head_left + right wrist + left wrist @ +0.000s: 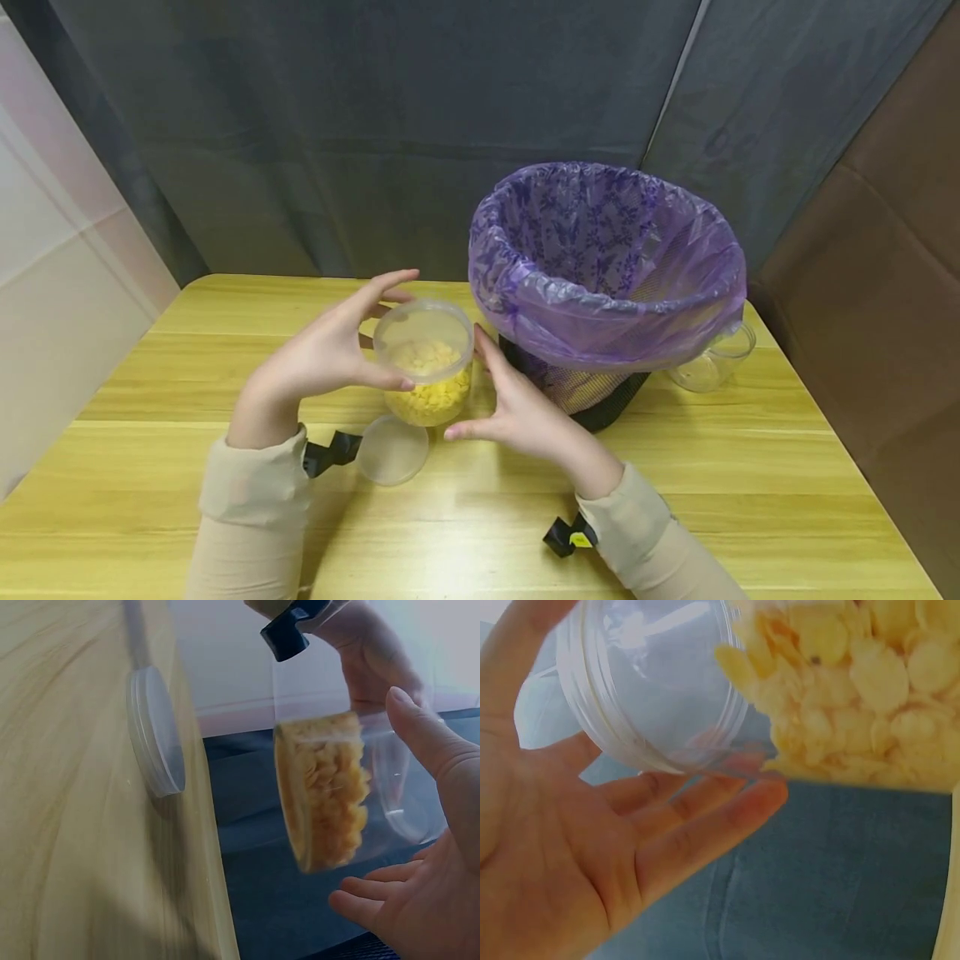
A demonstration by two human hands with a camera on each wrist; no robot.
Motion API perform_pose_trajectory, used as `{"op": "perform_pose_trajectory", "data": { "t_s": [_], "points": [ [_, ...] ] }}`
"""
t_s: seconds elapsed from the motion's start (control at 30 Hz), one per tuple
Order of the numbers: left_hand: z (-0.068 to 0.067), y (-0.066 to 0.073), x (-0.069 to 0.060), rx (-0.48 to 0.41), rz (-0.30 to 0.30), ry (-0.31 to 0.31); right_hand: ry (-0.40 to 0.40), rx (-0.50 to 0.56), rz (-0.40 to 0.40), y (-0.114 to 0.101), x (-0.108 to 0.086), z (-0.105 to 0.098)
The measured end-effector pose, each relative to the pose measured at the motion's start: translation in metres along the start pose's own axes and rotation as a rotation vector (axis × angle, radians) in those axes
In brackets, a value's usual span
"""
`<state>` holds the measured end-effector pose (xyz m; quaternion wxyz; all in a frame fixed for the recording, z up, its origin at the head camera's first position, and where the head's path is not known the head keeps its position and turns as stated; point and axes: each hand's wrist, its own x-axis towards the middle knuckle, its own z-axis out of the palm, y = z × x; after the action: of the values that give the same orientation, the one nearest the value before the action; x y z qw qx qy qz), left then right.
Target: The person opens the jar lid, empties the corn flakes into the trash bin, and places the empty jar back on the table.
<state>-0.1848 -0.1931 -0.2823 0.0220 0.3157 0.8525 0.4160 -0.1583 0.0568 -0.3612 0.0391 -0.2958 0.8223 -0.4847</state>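
A clear plastic jar (431,400), partly filled with yellow flakes (326,795), is held upright off the table. My left hand (322,346) grips it near the rim, thumb on the near side and fingers round the far left. In the left wrist view, that hand (577,855) has its fingers against the clear wall. My right hand (517,408) is spread beside the jar's right side, thumb and fingers extended; in the right wrist view a gap shows between its lower fingers and the jar. A translucent round lid (392,450) lies flat on the table below the jar.
To the right stands a mesh waste bin (570,387) lined with a purple patterned bag (600,329). Behind it on the right, a clear jar (708,367) lies partly hidden. A dark grey curtain (337,142) hangs behind the wooden table (465,533).
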Motion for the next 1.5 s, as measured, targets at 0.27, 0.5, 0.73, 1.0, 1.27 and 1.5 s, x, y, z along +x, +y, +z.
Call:
{"op": "perform_pose_trajectory", "data": {
  "t_s": [0.27, 0.5, 0.73, 1.0, 1.27, 1.5],
  "points": [
    [0.000, 0.006, -0.003, -0.041, 0.041, -0.059, -0.012, 0.035, -0.046, 0.003, 0.000, 0.003],
    [0.003, 0.010, -0.005, -0.078, 0.077, -0.103, -0.018, 0.045, -0.039, 0.004, 0.000, 0.005],
    [0.004, 0.015, -0.007, -0.099, 0.108, -0.120, -0.005, 0.047, -0.006, 0.003, -0.001, 0.005],
    [0.006, 0.020, -0.008, -0.104, 0.154, -0.122, 0.012, 0.031, -0.012, 0.001, -0.004, 0.002],
    [0.010, 0.026, -0.011, -0.086, 0.181, -0.111, 0.017, 0.006, -0.012, -0.004, -0.008, -0.003],
    [0.013, 0.028, -0.015, -0.030, 0.167, -0.107, 0.013, -0.010, -0.024, -0.005, -0.013, -0.005]
  ]
}}
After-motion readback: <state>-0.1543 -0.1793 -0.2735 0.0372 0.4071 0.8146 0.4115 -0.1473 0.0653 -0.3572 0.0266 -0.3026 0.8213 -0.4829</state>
